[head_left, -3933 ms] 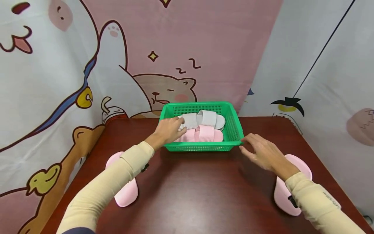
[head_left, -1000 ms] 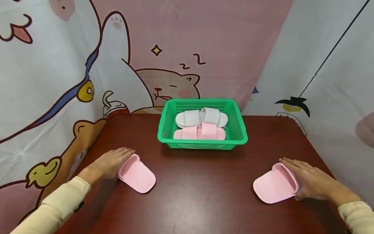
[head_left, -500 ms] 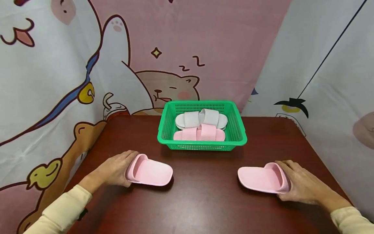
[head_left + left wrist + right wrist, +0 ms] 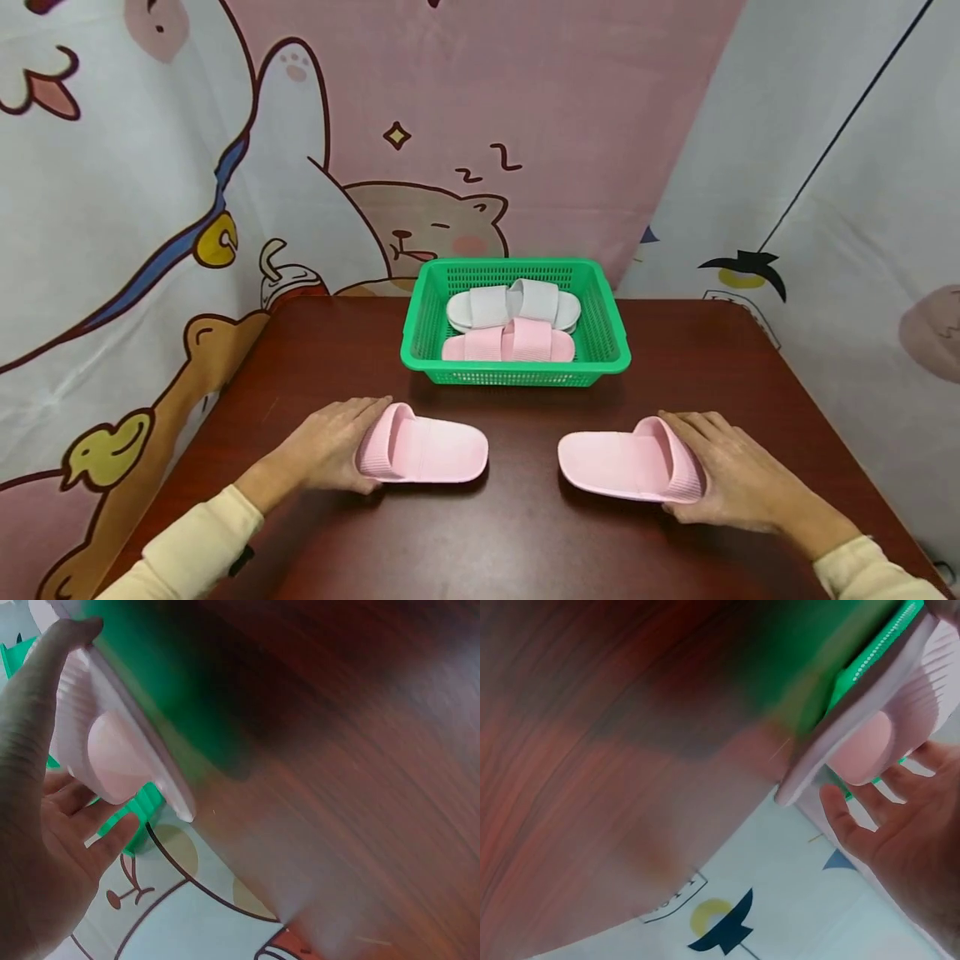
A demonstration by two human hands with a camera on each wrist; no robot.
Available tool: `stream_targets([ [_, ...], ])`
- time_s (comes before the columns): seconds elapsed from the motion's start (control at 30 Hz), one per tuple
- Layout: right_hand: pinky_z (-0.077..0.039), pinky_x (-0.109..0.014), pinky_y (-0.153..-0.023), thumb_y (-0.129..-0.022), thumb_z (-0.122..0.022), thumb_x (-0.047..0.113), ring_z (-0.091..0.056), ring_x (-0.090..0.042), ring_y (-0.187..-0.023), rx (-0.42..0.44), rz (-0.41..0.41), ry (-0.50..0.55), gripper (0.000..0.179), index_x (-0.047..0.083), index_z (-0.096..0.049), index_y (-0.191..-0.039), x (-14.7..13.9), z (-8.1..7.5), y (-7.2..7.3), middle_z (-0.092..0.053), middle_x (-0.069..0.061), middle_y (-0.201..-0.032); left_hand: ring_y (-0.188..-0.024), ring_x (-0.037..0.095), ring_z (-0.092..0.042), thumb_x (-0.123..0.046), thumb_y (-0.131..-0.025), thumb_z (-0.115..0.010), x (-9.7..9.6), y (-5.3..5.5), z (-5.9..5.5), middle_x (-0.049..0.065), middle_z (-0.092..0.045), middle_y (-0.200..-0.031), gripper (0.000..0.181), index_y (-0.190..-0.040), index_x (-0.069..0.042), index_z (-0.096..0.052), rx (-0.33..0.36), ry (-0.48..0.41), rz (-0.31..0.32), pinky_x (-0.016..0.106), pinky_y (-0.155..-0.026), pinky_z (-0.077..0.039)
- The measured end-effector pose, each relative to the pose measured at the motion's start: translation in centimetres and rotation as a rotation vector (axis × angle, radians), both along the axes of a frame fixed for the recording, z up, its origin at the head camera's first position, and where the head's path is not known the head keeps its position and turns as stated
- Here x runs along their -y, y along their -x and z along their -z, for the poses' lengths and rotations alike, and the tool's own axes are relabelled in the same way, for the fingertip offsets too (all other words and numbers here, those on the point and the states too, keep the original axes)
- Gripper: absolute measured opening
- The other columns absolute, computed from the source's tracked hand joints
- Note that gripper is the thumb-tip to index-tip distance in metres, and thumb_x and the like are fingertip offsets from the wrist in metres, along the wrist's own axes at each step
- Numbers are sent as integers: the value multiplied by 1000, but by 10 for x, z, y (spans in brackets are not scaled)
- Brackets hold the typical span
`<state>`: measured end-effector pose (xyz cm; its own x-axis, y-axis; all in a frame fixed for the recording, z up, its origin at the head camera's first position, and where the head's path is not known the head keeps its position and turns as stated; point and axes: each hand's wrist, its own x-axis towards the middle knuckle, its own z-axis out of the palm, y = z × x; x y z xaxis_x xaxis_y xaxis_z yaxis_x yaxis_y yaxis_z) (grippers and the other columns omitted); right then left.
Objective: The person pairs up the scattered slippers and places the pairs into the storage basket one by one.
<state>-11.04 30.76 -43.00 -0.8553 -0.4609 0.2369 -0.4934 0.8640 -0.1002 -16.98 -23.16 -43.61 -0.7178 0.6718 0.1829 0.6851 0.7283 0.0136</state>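
My left hand (image 4: 333, 446) grips a pink slide slipper (image 4: 442, 450) by its strap end, with the heel pointing right. Opposite it, my right hand (image 4: 731, 471) holds a matching pink slipper (image 4: 607, 460), its heel pointing left. A gap separates the two heels. In the left wrist view the thumb (image 4: 79, 631) lies along the sole side while the other fingers are around the strap. The right wrist view shows the slipper strap (image 4: 922, 712) with fingers beside it. Behind both hands stands a green basket (image 4: 517, 377) containing white slippers (image 4: 487, 306) and pink slippers (image 4: 532, 340).
The dark reddish-brown table (image 4: 495, 550) carries the basket near its back edge. A cloth printed with cartoon animals (image 4: 427, 229) hangs right behind the table, and more light cloth (image 4: 847, 233) rises along the right side.
Both hands have left the basket and taken hold of the two pink slippers at the table's sides. Since then the slippers have turned heel to heel and moved inward towards each other.
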Motion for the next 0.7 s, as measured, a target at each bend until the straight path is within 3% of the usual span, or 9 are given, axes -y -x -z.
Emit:
stream_targets([
  [0.17,-39,-48,-79,-50,-70,72,-41,-19,-106,-27,-35,13,108,11,-43,-135,13,-1,-1,-46,0,-119,-113,20,-47,-63,-49,-74,-14,-4,2,6,-51,-125,111,-136,-4,-38,-8,-50,9,40,-92,-38],
  [0.3,-39,-48,-80,-51,-67,75,-40,-19,-105,-47,-31,-9,108,11,-44,-135,26,-2,-2,-46,0,-118,-111,20,-47,-63,-50,-73,-28,-4,3,6,-51,-122,107,-133,-4,-43,-53,-85,52,40,-92,-38],
  [0.53,-41,-44,-76,-53,-60,77,-43,-21,-102,-184,-75,-16,108,9,-44,-136,54,-8,-1,-48,-4,-117,-105,19,-48,-67,-51,-70,-53,-4,1,6,-53,-115,103,-129,-3,-47,-137,-140,113,38,-89,-40],
  [0.7,-42,-43,-74,-53,-58,78,-44,-21,-101,-224,-104,-5,107,10,-46,-135,69,-11,5,-49,-4,-115,-104,18,-49,-71,-52,-67,-71,-6,0,5,-54,-114,102,-128,-4,-49,-154,-166,142,36,-89,-40],
])
